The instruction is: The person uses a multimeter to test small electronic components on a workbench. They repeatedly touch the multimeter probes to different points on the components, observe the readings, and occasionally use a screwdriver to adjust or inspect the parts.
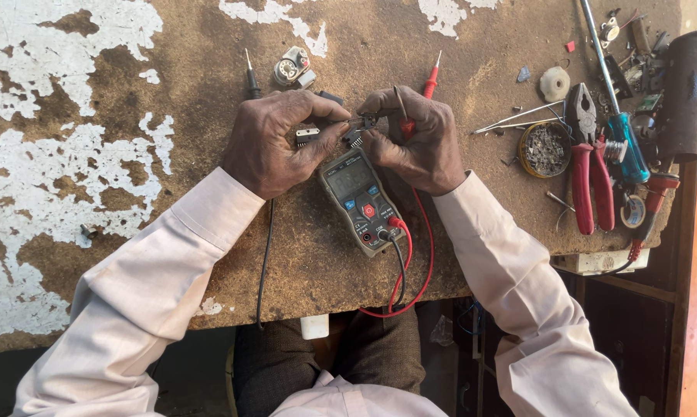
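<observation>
Small black component (361, 123) sits at table centre, just above multimeter (358, 197), pinched between both hands. Left hand (275, 143) curled, thumb and forefinger closed on component from 9 o'clock side. Right hand (419, 139) curled, fingers closed on red probe (432, 81), tip of probe hidden, fingertips touching component. Black probe (250, 76) lies loose at 10 o'clock. Red-handled pliers (588, 166) at 3 o'clock, well apart.
</observation>
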